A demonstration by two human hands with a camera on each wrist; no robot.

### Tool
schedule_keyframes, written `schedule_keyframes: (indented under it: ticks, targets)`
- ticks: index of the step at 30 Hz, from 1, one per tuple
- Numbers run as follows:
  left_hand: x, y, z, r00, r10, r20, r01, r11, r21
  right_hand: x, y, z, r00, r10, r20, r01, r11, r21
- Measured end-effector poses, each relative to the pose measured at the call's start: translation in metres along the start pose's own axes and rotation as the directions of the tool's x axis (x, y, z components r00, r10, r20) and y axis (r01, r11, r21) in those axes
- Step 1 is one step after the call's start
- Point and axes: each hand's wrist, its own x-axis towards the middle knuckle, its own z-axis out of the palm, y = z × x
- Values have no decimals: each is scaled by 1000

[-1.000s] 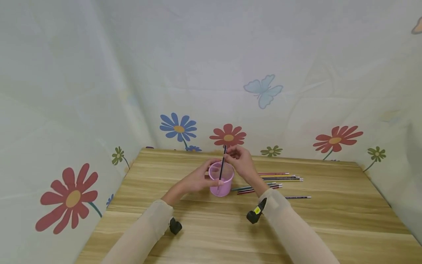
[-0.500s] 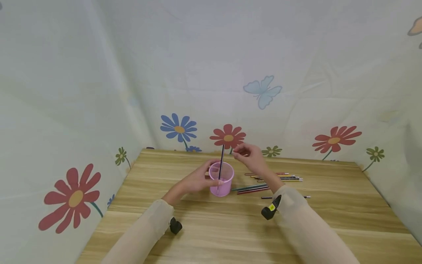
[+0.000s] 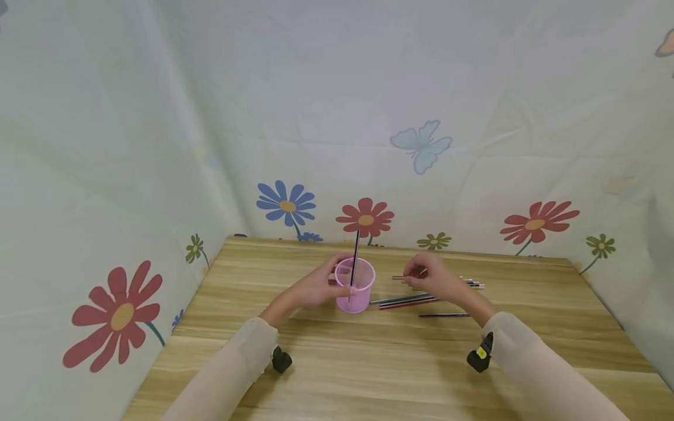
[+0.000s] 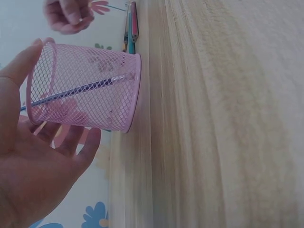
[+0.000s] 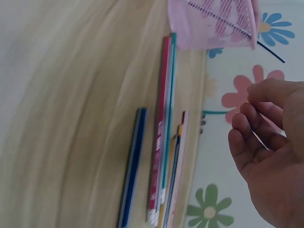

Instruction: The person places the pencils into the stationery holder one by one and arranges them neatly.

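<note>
The pink mesh cup [image 3: 363, 299] is held upright on the desk [image 3: 337, 374] by the left hand [image 3: 315, 285], whose thumb and fingers are bent round its side; the single pencil inside it [image 3: 355, 257] is left leaning against the rim, much of its length showing above. Over the loose pencils to the right of the cup, the right hand [image 3: 433, 277] is poised with fingers loosely bent, thumb and forefinger slightly apart — nothing appears to be held. The end of a red pencil [image 3: 397, 278] is seen just beside its fingertips, though whether it is touched cannot be told. Because several thin pencils are laid nearly side by side there, two might be pinched at once, or a neighbour nudged into a roll. The green pencil [image 3: 399, 299], its tip pointed at the cup, could be caught by a low wrist. The light-looking cup might also be tipped if its rim were knocked while the left grip was slackened — the leaning pencil would then probably be spilled.
</note>
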Motion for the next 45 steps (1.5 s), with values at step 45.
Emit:
schedule_keyframes:
  ticks: [45]
  targets:
    - [-2,1,2,999,-37,5,37,999,29,-68,60,11,989,105,102,-104,994,-9]
